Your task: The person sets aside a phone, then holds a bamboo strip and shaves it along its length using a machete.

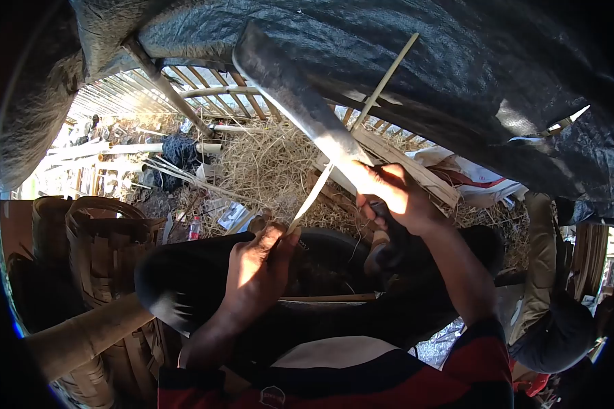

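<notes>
Pale and slender, a strip (312,198) runs from the left hand (256,266), whose fingers pinch its near end, up behind the broad knife (297,102). The right hand (401,203) has its fingers curled around the knife's lower part. Dry straw (256,160) lies beyond both hands.

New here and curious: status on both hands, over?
Left hand pinching bamboo strip. Right hand gripping machete, angled across strip. Nothing apparent blocking either hand.
</notes>
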Demonstrator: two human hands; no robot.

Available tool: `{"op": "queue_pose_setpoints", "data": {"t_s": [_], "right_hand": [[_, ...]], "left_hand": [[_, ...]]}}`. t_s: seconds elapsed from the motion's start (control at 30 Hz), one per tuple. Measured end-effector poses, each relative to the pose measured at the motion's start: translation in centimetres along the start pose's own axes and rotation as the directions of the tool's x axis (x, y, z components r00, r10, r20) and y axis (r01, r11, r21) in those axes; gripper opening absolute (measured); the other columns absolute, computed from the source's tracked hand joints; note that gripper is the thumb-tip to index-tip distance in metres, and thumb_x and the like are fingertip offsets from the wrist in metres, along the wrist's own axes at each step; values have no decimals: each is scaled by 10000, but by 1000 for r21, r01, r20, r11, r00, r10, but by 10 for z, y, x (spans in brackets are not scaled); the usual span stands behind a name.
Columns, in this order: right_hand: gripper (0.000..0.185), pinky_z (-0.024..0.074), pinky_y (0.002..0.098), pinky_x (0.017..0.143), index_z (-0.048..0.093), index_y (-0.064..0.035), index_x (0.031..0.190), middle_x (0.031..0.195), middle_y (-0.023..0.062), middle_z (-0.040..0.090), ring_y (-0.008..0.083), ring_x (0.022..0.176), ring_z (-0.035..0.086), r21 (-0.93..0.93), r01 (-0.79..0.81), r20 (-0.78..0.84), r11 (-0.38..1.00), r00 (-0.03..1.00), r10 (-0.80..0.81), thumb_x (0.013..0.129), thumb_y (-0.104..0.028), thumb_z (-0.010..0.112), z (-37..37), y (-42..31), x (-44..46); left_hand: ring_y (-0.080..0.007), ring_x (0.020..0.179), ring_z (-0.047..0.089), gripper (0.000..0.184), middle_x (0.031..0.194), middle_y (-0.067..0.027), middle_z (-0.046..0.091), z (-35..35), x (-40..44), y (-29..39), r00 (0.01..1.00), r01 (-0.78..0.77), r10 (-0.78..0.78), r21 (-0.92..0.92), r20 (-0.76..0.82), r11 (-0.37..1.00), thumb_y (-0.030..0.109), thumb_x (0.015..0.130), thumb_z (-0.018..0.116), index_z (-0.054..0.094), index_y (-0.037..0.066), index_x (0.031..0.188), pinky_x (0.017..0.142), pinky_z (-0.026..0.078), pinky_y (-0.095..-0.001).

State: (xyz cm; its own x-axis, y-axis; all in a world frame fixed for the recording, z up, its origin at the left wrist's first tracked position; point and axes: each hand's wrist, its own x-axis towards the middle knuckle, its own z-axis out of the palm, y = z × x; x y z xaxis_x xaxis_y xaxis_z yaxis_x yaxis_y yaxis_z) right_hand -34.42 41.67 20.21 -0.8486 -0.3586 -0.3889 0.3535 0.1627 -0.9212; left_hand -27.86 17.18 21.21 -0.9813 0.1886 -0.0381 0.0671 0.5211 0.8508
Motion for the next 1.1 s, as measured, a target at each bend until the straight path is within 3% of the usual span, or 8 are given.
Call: {"op": "queue_pose_setpoints", "data": {"t_s": [0.13,0.23,0.37,0.43,0.53,0.67,0.83,1.1], "right_hand": [[513,417,258,432,580,2,773,559,57,536,116,452,511,102,-20,30,995,999,17,967,-453,443,-5,-2,1],[404,426,258,444,618,-1,841,636,47,580,112,499,536,-79,-42,48,996,998,46,963,-369,508,18,-1,-5],[476,410,239,447,587,2,759,569,47,547,102,464,507,149,9,-14,989,1000,-7,949,-426,502,-3,-3,1],[492,401,232,438,587,-14,749,558,36,536,97,454,500,61,-7,-45,998,999,10,950,-453,491,1,-4,-2],[525,394,228,424,583,-10,740,544,27,522,85,433,487,-156,97,-52,983,993,-106,964,-467,455,19,7,-5],[552,404,242,428,555,2,737,546,38,523,88,435,490,-2,24,-16,1000,1000,-24,962,-489,440,-3,-18,-2],[509,395,234,420,577,-10,730,531,27,519,83,442,499,-311,128,-49,942,987,-151,962,-451,474,20,-3,-7],[370,426,250,462,589,-12,820,636,60,554,113,520,522,44,-33,14,998,999,32,980,-327,479,15,5,-7]], "left_hand": [[-59,557,386,57,580,-31,480,2,2,4,1000,-13,13,-38,-1,999,69,898,594,608,13,899,499,357,-255],[-307,543,585,51,649,-143,575,1,4,-3,1000,-17,17,4,8,1000,79,885,602,610,33,904,492,435,-316],[-312,559,598,55,654,-148,579,3,2,0,1000,-4,4,-67,-2,998,80,889,598,610,28,904,500,440,-317],[-39,561,400,98,579,0,472,5,2,1,1000,26,-25,-65,14,998,112,914,587,626,25,891,509,365,-240],[-297,566,604,59,663,-155,581,2,4,-4,1000,-1,2,-42,12,999,76,890,599,609,18,899,518,443,-310],[-302,569,605,63,666,-153,584,3,2,-4,999,43,-41,-70,26,997,79,891,597,613,18,897,520,443,-312],[-198,536,545,61,655,-128,562,5,5,-8,999,38,-35,-104,23,994,78,891,602,615,20,903,530,424,-289],[-28,614,385,125,651,26,472,1,4,-5,981,174,-149,-232,123,957,147,931,577,620,33,904,544,333,-218]]}}
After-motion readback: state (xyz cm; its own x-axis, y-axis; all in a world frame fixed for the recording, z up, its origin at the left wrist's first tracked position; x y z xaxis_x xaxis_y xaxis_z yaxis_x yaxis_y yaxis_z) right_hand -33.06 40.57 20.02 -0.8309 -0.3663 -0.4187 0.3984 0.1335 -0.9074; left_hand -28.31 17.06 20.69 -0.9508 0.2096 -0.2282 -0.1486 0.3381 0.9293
